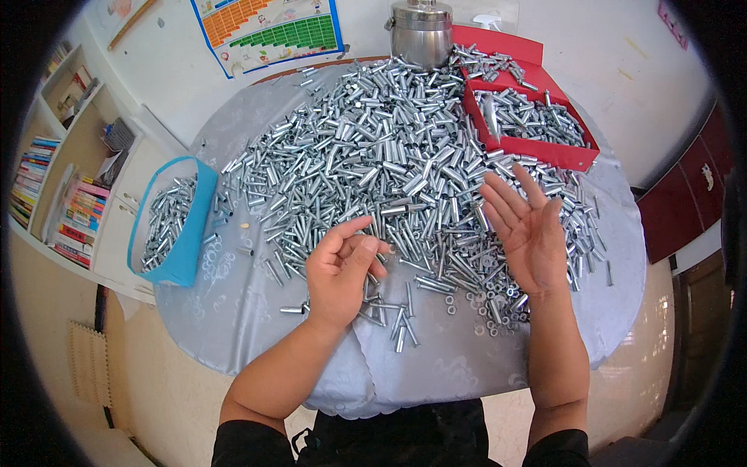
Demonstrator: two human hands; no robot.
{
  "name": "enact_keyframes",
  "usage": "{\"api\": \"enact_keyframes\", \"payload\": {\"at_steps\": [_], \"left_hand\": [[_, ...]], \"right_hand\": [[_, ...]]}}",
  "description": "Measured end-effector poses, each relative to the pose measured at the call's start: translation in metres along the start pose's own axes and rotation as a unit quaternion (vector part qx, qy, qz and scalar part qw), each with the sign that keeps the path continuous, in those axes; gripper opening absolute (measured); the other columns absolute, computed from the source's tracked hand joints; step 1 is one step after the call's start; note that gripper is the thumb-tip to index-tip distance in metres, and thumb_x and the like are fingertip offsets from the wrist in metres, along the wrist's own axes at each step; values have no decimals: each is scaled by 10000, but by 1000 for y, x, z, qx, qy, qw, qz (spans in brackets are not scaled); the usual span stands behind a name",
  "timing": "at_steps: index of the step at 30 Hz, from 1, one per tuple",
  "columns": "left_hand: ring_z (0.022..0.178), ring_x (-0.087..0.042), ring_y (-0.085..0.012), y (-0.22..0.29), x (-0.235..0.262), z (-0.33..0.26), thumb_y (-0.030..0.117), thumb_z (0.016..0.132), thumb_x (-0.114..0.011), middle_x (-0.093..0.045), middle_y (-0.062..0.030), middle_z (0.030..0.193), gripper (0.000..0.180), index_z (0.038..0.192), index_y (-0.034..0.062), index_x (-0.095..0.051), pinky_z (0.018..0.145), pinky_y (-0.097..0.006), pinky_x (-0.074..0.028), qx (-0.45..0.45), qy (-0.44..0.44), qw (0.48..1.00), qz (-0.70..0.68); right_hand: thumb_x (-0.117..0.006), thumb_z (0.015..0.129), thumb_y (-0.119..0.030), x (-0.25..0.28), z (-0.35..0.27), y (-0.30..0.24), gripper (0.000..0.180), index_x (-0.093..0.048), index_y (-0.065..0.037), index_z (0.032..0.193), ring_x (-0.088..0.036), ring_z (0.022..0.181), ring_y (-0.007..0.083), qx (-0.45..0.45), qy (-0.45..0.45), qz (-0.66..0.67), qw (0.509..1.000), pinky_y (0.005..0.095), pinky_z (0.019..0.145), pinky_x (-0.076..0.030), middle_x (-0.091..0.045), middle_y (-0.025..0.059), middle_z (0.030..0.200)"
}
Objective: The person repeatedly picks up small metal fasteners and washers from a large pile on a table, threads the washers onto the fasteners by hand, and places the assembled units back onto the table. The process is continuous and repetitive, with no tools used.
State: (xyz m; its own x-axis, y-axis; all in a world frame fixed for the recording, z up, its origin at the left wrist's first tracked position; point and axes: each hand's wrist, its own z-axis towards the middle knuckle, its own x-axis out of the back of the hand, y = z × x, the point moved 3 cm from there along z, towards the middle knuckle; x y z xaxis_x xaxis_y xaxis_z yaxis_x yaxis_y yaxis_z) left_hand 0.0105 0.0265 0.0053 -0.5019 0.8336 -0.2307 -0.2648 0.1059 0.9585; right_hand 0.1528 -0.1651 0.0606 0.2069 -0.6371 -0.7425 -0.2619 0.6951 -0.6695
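A big heap of silvery metal bolts and sleeves [373, 148] covers much of the table. Over the heap's near side is my left hand [340, 272], its fingers loosely curled and thumb and index apart; I see nothing held in it. My right hand [533, 237] is turned palm up with fingers stretched out, above the heap's right part, and holds nothing. Between the two hands, loose nuts and washers [494, 307] lie at the heap's near edge. A few bolts with sleeves [403, 327] lie apart from it, just right of my left hand.
At left stands a blue fabric bin [194, 233] partly filled with metal sleeves. A red box [576, 159] with more hardware sits at the back right, beside a steel canister [421, 35]. A grey cloth [257, 327] covers the round table; a bookshelf [85, 171] is at far left.
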Motion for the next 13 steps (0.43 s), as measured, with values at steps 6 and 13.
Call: {"api": "enact_keyframes", "payload": {"at_steps": [6,13], "left_hand": [[621,-598,-104,1,4,0,90,941,-580,-687,-105,873,250,1166,-17,-596,586,-229,-495,-16,38,998,38],[639,-593,-96,3,12,5,77,925,-598,-689,-95,864,233,1138,-16,-614,605,-218,-486,-34,74,994,67]], "right_hand": [[-481,1009,-351,35,5,15,418,-587,38,1121,-681,747,195,-29,-74,-229,970,309,683,-555,-681,114,871],[-542,984,-310,45,10,16,330,-641,5,976,-639,629,146,-19,-38,-293,955,273,597,-523,-660,59,757]]}}
